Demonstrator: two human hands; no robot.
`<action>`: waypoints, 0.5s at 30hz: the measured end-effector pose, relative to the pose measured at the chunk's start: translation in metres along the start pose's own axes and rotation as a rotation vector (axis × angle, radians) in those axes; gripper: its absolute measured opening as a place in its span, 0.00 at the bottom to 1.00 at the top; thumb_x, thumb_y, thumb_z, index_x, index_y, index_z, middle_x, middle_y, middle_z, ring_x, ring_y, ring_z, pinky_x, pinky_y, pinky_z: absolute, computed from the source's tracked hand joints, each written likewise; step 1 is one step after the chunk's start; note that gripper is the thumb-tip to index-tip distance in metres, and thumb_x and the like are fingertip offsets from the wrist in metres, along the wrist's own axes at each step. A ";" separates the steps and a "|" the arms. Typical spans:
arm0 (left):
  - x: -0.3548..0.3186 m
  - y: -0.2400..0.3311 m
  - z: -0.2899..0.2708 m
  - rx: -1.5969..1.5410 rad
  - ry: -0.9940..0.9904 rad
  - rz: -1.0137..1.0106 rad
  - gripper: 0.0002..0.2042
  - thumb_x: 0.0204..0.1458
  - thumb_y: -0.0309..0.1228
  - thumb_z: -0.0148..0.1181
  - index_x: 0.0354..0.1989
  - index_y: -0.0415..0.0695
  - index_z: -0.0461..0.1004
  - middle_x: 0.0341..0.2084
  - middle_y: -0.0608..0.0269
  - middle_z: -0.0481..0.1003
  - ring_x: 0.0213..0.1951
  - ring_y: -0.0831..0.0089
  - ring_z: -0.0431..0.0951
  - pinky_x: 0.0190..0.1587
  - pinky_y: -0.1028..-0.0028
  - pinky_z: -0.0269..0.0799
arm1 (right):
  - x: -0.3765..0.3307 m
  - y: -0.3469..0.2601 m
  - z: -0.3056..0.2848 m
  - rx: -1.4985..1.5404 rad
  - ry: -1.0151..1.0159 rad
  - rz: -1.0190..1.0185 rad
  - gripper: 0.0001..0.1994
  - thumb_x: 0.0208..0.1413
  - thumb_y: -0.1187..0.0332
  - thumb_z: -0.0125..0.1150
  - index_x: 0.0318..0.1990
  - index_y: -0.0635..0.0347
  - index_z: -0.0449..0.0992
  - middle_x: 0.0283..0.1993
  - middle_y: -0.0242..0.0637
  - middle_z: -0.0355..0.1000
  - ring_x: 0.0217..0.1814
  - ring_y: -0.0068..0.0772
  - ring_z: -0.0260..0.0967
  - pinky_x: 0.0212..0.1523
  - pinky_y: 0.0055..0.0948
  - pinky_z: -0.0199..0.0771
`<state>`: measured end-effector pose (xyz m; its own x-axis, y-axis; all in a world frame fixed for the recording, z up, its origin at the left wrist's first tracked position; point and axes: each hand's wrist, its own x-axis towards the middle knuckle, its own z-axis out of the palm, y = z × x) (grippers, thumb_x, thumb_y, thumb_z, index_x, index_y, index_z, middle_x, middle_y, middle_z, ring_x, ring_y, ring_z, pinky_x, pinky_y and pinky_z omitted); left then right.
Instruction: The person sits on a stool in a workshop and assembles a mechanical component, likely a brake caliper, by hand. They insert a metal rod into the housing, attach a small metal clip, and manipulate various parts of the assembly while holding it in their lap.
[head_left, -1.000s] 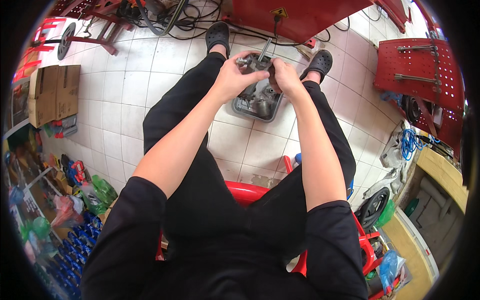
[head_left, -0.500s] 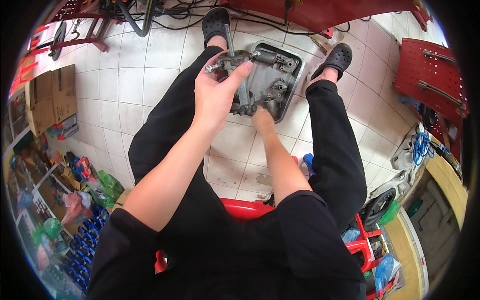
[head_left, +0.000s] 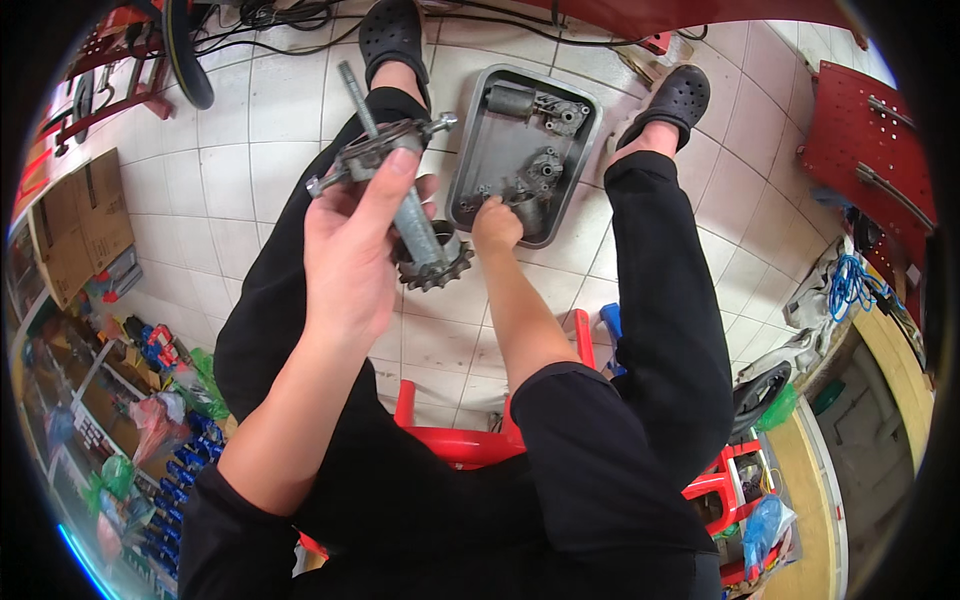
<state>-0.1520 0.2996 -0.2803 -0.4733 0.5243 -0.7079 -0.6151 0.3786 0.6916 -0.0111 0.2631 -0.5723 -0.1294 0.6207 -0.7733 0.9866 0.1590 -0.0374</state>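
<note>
Head view: the left hand [head_left: 350,240] wraps around a grey metal tool with a long rod and a toothed ring [head_left: 415,232], left of a grey rectangular tray [head_left: 500,150]. The right hand [head_left: 497,225] blocks the tray's near corner; I cannot tell how far its fingers spread or what they hold. Lumpy grey metal parts [head_left: 563,115] lie inside. A black rubber clog [head_left: 672,105] stands to its right.

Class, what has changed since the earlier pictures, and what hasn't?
The left hand has carried the puller and toothed wheel leftward, from over the tray to beside it. The right hand has left the puller for the tray's near end. Unchanged: the left hand's hold, the far metal cylinder in the tray.
</note>
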 end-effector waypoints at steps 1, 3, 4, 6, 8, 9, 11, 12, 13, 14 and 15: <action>0.001 0.000 0.000 0.001 0.006 -0.003 0.21 0.55 0.37 0.59 0.50 0.34 0.66 0.46 0.54 0.71 0.43 0.67 0.74 0.43 0.68 0.73 | 0.005 0.000 0.007 -0.005 0.004 -0.003 0.12 0.59 0.67 0.43 0.43 0.59 0.71 0.37 0.42 0.75 0.35 0.38 0.77 0.32 0.36 0.78; -0.001 0.002 0.009 -0.053 0.059 -0.008 0.17 0.51 0.36 0.63 0.43 0.37 0.71 0.37 0.61 0.73 0.37 0.72 0.75 0.38 0.73 0.72 | 0.007 0.002 0.017 -0.014 0.078 -0.024 0.12 0.59 0.66 0.42 0.39 0.60 0.73 0.34 0.41 0.77 0.35 0.40 0.78 0.32 0.35 0.79; 0.000 0.003 0.011 -0.076 0.089 -0.009 0.15 0.50 0.36 0.65 0.40 0.39 0.74 0.33 0.64 0.74 0.34 0.75 0.76 0.35 0.75 0.72 | 0.007 0.002 0.018 -0.011 0.082 -0.025 0.12 0.59 0.66 0.42 0.39 0.60 0.73 0.34 0.42 0.77 0.35 0.40 0.78 0.32 0.36 0.79; 0.002 0.000 0.005 -0.019 0.024 -0.009 0.19 0.53 0.37 0.61 0.47 0.36 0.68 0.42 0.58 0.72 0.40 0.70 0.74 0.41 0.70 0.72 | 0.006 0.003 0.018 -0.033 0.078 -0.050 0.13 0.59 0.66 0.42 0.40 0.60 0.73 0.36 0.42 0.76 0.35 0.39 0.77 0.32 0.35 0.78; 0.002 -0.001 0.003 0.015 -0.001 -0.015 0.22 0.55 0.38 0.58 0.51 0.35 0.65 0.47 0.55 0.70 0.44 0.68 0.73 0.44 0.68 0.72 | 0.003 0.005 0.014 -0.081 0.062 -0.097 0.14 0.60 0.65 0.41 0.44 0.60 0.73 0.38 0.43 0.75 0.36 0.38 0.77 0.32 0.35 0.78; 0.001 -0.001 0.003 0.012 0.003 -0.021 0.22 0.55 0.38 0.58 0.51 0.35 0.65 0.46 0.55 0.70 0.44 0.68 0.73 0.44 0.68 0.72 | 0.000 0.006 0.012 -0.056 0.054 -0.124 0.14 0.60 0.65 0.41 0.43 0.60 0.73 0.38 0.43 0.75 0.36 0.39 0.77 0.33 0.35 0.78; 0.001 -0.001 0.002 0.006 0.007 -0.034 0.22 0.55 0.39 0.58 0.51 0.35 0.66 0.46 0.56 0.70 0.44 0.68 0.73 0.44 0.68 0.72 | -0.004 0.008 0.007 -0.005 0.038 -0.175 0.14 0.60 0.65 0.40 0.43 0.59 0.73 0.39 0.43 0.75 0.36 0.41 0.77 0.35 0.36 0.78; 0.001 -0.001 0.003 -0.004 -0.001 -0.024 0.22 0.55 0.39 0.58 0.51 0.35 0.65 0.46 0.56 0.70 0.44 0.68 0.73 0.44 0.68 0.72 | -0.005 0.009 0.005 0.021 0.020 -0.184 0.13 0.59 0.65 0.41 0.43 0.59 0.73 0.39 0.43 0.75 0.37 0.43 0.77 0.36 0.37 0.77; 0.001 -0.001 0.003 -0.013 -0.010 -0.015 0.22 0.55 0.39 0.58 0.51 0.35 0.65 0.46 0.56 0.70 0.44 0.68 0.73 0.44 0.68 0.72 | -0.007 0.007 0.004 0.048 0.002 -0.192 0.13 0.59 0.65 0.42 0.42 0.59 0.73 0.39 0.44 0.74 0.37 0.44 0.76 0.37 0.38 0.77; 0.000 -0.002 0.004 -0.022 -0.018 -0.006 0.22 0.55 0.39 0.58 0.51 0.35 0.65 0.46 0.56 0.70 0.43 0.68 0.73 0.43 0.68 0.72 | -0.009 0.006 0.003 0.074 -0.015 -0.201 0.12 0.59 0.65 0.43 0.42 0.59 0.73 0.39 0.45 0.74 0.37 0.46 0.76 0.38 0.39 0.77; 0.000 -0.002 0.004 -0.021 -0.017 -0.002 0.22 0.55 0.39 0.58 0.50 0.35 0.66 0.46 0.56 0.70 0.43 0.68 0.73 0.43 0.68 0.72 | -0.011 0.003 -0.001 0.105 0.003 -0.206 0.12 0.58 0.65 0.45 0.41 0.59 0.73 0.39 0.46 0.74 0.37 0.47 0.76 0.38 0.39 0.77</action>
<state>-0.1482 0.3021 -0.2809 -0.4611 0.5365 -0.7068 -0.6292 0.3640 0.6868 -0.0071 0.2577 -0.5632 -0.3292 0.5859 -0.7406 0.9443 0.2021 -0.2598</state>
